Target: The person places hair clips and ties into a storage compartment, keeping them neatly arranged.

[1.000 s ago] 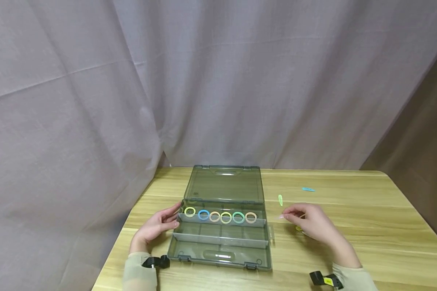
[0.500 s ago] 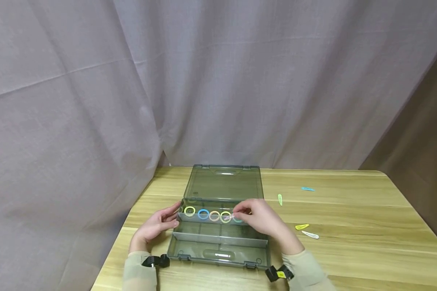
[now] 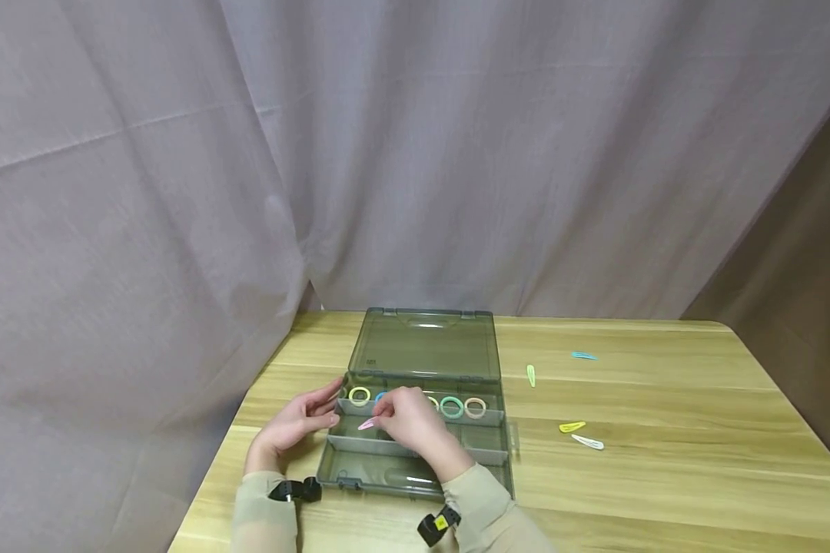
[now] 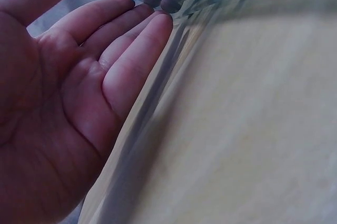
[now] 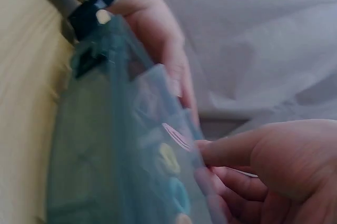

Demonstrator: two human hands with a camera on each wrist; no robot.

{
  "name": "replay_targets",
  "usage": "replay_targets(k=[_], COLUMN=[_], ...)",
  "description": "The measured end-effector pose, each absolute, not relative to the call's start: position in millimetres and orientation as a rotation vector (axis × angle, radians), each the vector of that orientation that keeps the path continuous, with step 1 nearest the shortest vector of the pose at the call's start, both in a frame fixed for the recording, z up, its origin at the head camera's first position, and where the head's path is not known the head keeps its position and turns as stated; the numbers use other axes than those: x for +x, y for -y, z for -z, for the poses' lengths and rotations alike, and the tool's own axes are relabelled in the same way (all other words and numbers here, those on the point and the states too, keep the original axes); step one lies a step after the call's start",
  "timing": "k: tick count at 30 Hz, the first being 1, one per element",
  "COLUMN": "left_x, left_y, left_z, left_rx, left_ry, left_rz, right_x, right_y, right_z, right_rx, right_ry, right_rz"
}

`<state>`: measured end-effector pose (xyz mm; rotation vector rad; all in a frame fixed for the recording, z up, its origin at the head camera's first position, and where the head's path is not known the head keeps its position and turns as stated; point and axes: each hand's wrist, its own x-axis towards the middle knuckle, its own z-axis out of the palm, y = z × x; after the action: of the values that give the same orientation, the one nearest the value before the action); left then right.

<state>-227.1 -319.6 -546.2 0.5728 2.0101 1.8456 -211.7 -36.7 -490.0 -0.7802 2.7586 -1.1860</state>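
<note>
- The pink hair clip [image 3: 366, 423] sits just left of the right fingertips in the head view, showing over the left part of the box's middle compartment; I can't tell how high it is above the floor there.
- Its long axis slants from lower left to upper right, the upper-right end at the fingers and the other end free, pointing toward the left hand [image 3: 293, 424].
- The right hand [image 3: 410, 418] is the nearer one: thumb and fingertips pinch that end of the clip, and the right-wrist view shows the same pinch.
- That hand reaches in from the lower right across the open box [image 3: 366, 465], back of the hand upward, fingers pointing left, and hides part of the row of rings.
- The left hand is at the box's left side, its long fingers fairly straight against the outer wall and the thumb apart from them at the rim; no clip shows in it.
- Well off to the right on the table [image 3: 664, 399] lie the green clip [image 3: 530, 375], the blue clip [image 3: 584, 355], the yellow clip [image 3: 572, 427] and the white clip [image 3: 587, 442].
</note>
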Motion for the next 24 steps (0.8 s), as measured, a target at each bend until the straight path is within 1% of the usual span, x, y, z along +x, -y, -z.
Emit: replay_targets(k=[11, 24], left_x=[-227, -227], left_y=[321, 320], left_z=[545, 546], left_rx=[0.570, 0.560], left_ry=[-2.019, -2.042], left_rz=[-1.838, -1.814], right_x=[-210, -210], right_y=[69, 71], right_z=[499, 508], right_rx=[-0.655, -0.635], right_ry=[-2.854, -2.860], right_rz=[1.129, 1.097])
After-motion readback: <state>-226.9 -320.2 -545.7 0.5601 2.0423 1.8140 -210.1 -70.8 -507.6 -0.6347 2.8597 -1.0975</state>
